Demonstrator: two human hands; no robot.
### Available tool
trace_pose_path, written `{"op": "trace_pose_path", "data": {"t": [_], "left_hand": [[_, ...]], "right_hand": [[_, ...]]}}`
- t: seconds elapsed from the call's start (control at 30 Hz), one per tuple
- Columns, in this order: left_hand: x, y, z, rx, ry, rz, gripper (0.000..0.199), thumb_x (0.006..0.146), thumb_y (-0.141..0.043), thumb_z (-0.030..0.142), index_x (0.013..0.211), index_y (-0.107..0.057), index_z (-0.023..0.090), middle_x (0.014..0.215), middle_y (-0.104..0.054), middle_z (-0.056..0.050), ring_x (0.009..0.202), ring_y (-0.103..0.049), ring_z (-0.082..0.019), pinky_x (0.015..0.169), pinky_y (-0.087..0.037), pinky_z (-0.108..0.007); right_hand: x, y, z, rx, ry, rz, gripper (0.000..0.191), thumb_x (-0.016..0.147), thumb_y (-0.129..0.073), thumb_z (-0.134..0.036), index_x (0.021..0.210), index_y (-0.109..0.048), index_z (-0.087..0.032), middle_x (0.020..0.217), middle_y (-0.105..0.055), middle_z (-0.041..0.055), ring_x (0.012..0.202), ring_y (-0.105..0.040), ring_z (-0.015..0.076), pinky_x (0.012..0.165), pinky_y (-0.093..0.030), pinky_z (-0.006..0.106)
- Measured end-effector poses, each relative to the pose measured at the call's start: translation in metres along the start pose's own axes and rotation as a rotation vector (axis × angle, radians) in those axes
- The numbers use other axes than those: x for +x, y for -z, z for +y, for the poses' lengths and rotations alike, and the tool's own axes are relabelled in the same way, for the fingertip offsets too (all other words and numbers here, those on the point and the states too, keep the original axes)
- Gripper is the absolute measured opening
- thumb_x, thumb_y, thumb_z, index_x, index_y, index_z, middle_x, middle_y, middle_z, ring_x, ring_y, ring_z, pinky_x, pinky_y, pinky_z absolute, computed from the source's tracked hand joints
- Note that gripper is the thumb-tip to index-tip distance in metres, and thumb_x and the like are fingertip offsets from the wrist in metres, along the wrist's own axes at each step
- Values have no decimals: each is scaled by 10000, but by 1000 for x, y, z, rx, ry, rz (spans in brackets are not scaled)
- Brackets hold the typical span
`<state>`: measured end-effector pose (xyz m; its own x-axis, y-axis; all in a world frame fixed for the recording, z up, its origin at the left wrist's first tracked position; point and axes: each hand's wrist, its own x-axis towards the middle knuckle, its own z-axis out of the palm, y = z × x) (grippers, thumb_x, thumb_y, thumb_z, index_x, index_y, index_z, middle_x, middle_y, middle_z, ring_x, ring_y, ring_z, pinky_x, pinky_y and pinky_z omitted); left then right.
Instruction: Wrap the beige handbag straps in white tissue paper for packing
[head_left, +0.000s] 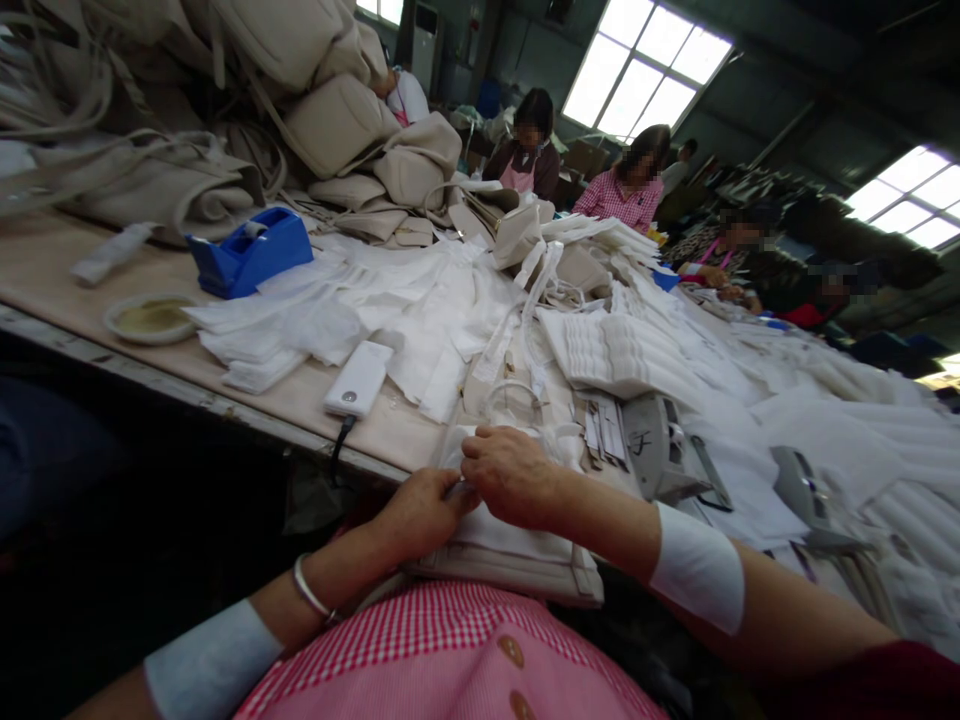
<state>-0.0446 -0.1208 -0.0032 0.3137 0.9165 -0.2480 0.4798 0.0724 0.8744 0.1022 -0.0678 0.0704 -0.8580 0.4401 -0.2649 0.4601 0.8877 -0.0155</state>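
A beige bag [517, 572], partly covered with white wrapping, lies at the table edge against my apron. Over it my left hand [431, 510] and my right hand [504, 470] meet, thumbs and fingers closed close together. Whatever they pinch is hidden between the fingers; it may be an edge of the wrapping. Just beyond my hands, a looped handle [514, 388] stands up from the bag, with white wrapping around it. To the left of the bag lies a white power bank [360, 378] with a black cable.
A blue tape dispenser [251, 252] and a shallow dish [118, 322] stand at left. White sheets [427, 300] spread across the table. Beige bags [341, 125] are heaped behind. At right are a grey tape dispenser [660, 445] and stacked white foam [622, 350]. Several people sit farther back.
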Motion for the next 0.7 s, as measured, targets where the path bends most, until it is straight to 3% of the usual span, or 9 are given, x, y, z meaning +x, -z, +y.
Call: {"op": "trace_pose_path", "data": {"t": [0.17, 0.3, 0.43, 0.57, 0.7], "left_hand": [[0, 4, 4, -106, -17, -16, 373, 829, -502, 467, 654, -617, 159, 577, -510, 27, 580, -438, -141, 542, -299, -253], [1, 7, 0, -215, 24, -47, 355, 813, -520, 465, 679, -626, 154, 588, -506, 28, 575, -433, -137, 553, -327, -253], [3, 8, -6, -359, 88, -137, 372, 810, -528, 501, 785, -643, 149, 609, -490, 32, 545, -413, -121, 505, -319, -237], [3, 11, -7, -456, 120, -208, 340, 783, -576, 490, 749, -604, 152, 599, -477, 39, 490, -395, -96, 452, -280, -222], [3, 16, -3, -513, 159, -233, 328, 791, -564, 482, 803, -608, 157, 618, -497, 38, 435, -366, -82, 403, -232, -225]], "right_hand": [[-12, -6, -9, 69, -136, 115, 137, 852, -594, -213, 754, -682, -175, 837, -616, 77, 864, -494, 223, 765, -363, 372], [-25, -17, -17, 109, -208, 240, 159, 909, -571, -294, 958, -689, -199, 1074, -627, 92, 1093, -468, 264, 888, -351, 411], [-38, -42, -15, 24, -150, 398, 342, 901, -591, -241, 1238, -578, -185, 1315, -563, 110, 1372, -285, 311, 1062, -240, 485], [-44, -64, -7, -60, -42, 522, 329, 922, -520, -138, 1236, -585, -211, 1343, -577, 49, 1425, -238, 279, 1129, -171, 485], [-41, -71, -2, -79, 6, 590, 323, 927, -507, -140, 1230, -596, -209, 1365, -572, 16, 1443, -212, 258, 1162, -123, 470]]}}
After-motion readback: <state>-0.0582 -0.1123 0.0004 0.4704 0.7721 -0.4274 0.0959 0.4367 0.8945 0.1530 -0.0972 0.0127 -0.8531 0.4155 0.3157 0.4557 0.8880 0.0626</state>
